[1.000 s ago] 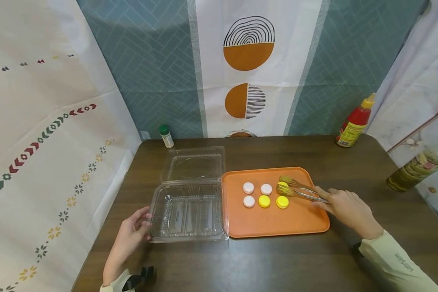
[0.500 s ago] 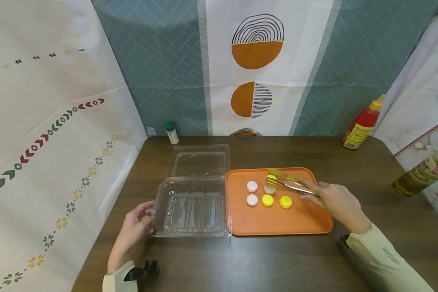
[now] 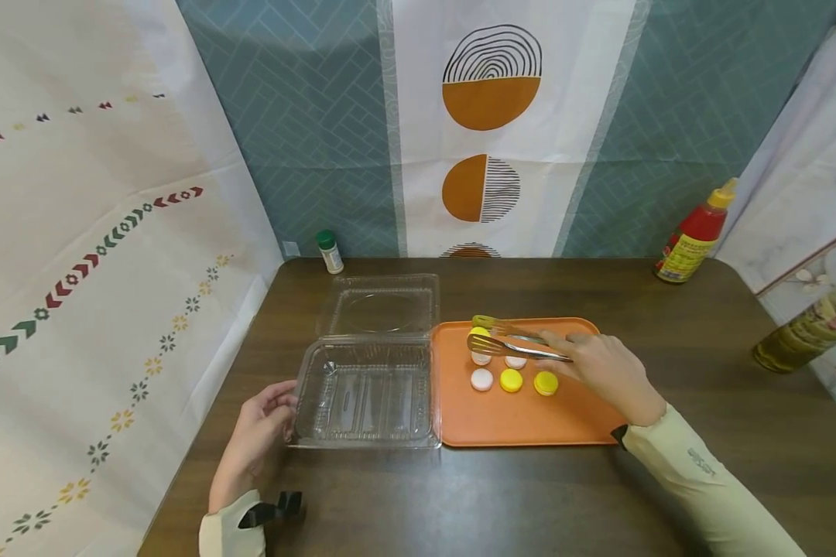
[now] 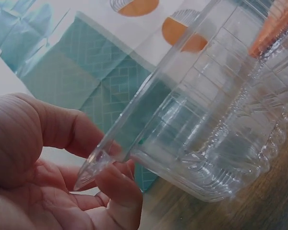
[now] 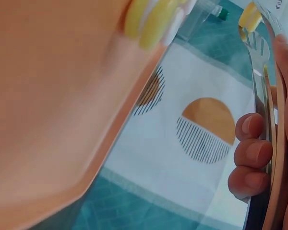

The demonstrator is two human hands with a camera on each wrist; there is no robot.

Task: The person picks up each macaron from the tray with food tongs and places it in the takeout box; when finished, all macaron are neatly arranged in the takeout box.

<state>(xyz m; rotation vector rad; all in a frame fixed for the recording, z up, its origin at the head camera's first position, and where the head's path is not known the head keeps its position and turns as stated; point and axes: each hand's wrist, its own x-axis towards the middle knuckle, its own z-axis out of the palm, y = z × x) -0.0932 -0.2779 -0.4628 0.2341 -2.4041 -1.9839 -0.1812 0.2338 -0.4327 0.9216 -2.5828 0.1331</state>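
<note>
My right hand (image 3: 609, 375) grips a pair of metal tongs (image 3: 538, 355) above an orange tray (image 3: 529, 422). A yellow macaron (image 3: 480, 333) is held between the tong ends; the right wrist view also shows this macaron (image 5: 250, 17) raised off the tray. Below it on the tray are white macarons, one of them (image 3: 481, 380) in the near row beside a yellow macaron (image 3: 511, 380) and another yellow macaron (image 3: 546, 383). My left hand (image 3: 256, 433) pinches the left rim of a clear plastic container (image 4: 177, 129), whose hinged lid (image 3: 383, 305) lies folded back.
The tray's left edge meets the container's right side. A green-capped shaker (image 3: 330, 252) stands at the table's back left. A red sauce bottle (image 3: 693, 236) is at the back right, and an oil bottle (image 3: 801, 333) stands at the right. Cloth hangs behind the dark wooden table (image 3: 488, 503).
My right hand has moved left across the tray, carrying the yellow macaron in the tongs from the right side to the left side. The left hand stays on the container's rim.
</note>
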